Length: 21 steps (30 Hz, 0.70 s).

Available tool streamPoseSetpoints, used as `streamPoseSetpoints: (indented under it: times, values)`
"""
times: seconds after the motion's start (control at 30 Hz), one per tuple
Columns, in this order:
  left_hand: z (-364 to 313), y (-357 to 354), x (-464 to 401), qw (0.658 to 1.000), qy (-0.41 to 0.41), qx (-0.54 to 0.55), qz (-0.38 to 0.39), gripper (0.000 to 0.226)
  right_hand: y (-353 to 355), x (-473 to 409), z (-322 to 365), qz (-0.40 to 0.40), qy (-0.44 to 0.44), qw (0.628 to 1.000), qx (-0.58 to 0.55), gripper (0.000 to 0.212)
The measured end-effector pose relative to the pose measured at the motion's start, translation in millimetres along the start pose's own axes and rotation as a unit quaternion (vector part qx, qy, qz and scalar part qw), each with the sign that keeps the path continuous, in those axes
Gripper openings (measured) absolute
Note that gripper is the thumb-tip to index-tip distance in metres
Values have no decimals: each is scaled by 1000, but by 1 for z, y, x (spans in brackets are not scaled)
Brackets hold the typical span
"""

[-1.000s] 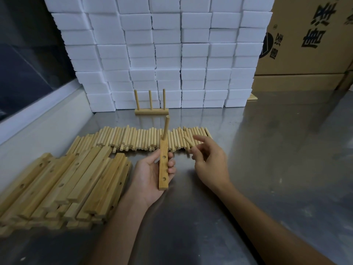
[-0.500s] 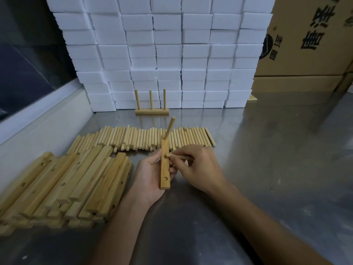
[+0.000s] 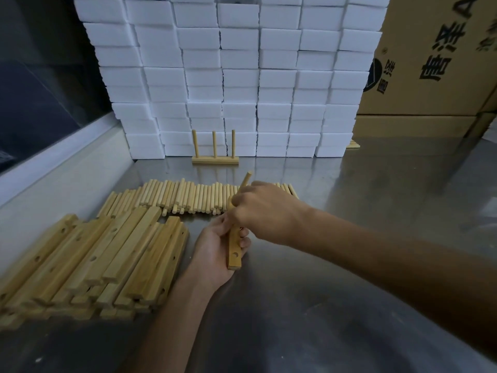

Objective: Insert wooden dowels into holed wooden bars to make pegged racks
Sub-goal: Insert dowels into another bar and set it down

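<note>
My left hand grips a holed wooden bar above the steel table, with an empty hole showing near its close end. One dowel stands out of the bar's far end. My right hand is curled over the bar's middle, fingers closed there; the second dowel it holds is hidden under the fingers. A row of loose dowels lies behind the hands. A pile of holed bars sits at the left. A finished rack with three pegs stands at the back.
A wall of white foam blocks closes the back of the steel table. Cardboard boxes stand at the back right. A raised ledge runs along the left side.
My right hand picked a dowel from the row, brought it to the bar's middle hole, and now covers that spot with curled fingers. The left hand keeps holding the bar.
</note>
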<state>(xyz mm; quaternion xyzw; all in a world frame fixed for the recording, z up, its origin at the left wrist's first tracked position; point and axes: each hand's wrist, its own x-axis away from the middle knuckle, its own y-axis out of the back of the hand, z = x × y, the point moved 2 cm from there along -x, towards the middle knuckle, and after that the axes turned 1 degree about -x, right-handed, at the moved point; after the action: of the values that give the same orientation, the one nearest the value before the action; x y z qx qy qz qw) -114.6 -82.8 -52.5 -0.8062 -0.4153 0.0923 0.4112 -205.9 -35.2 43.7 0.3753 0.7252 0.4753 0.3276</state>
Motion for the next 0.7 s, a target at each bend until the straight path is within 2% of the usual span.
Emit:
streamPoseSetpoints:
  times: [0.17,0.27,0.43,0.53,0.6,0.7]
  values:
    - [0,2,-2,999,12,7,-30,25,5,-12,6,48,90,991,83,23]
    - [-1,1,-1,999,15,26,-24,19,4,-16,4,62,67,993,79,28]
    - [1,1,-1,1000,10,5,-12,16,6,-15,1,92,-37,995,31,26]
    - [1,1,0,1000,4,6,-20,17,12,-16,7,85,10,995,56,14]
    - [-1,0,0,1000,-7,-2,-11,9,15,-16,13,89,51,990,100,18]
    - [0,3,-1,1000,-7,-13,-8,14,12,-15,14,93,32,989,112,19]
